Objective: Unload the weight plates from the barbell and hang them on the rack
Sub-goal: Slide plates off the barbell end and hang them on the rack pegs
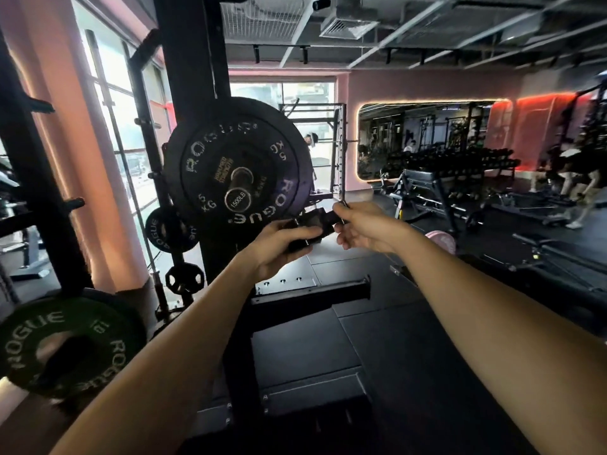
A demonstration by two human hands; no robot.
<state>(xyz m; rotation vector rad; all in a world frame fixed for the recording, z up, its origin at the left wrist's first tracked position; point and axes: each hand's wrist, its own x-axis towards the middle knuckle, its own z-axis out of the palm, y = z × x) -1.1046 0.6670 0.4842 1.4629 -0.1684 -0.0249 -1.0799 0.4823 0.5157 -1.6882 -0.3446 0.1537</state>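
two bare forearms reach up from the bottom edge toward the middle of the view. the left hand (279,241) is wrapped around a black barbell collar (312,226), fingers curled under it, and the right hand (361,229) pinches the collar's far end from the other side; both hands are clamped on this one piece, which sits in the air just below and to the right of the loaded plate.

that weight plate (238,167) is a wide black rubber disc with a matte, slightly scuffed face and worn pale lettering reading "rogue" and "5 kg" around the rim. it still hangs on the barbell sleeve (237,198), a round steel end cap stamped "1500lb" poking through its centre hole. it sits against the black upright of the rack (193,77), a square steel post.

low on the left, a dark green plate (70,343) marked "rogue" and "10" rests on a rack peg, blurred. a smaller black plate (167,229) and a small spoked metal plate (184,279) hang on pegs behind the post. dark rubber floor tiles (394,339) lie below.
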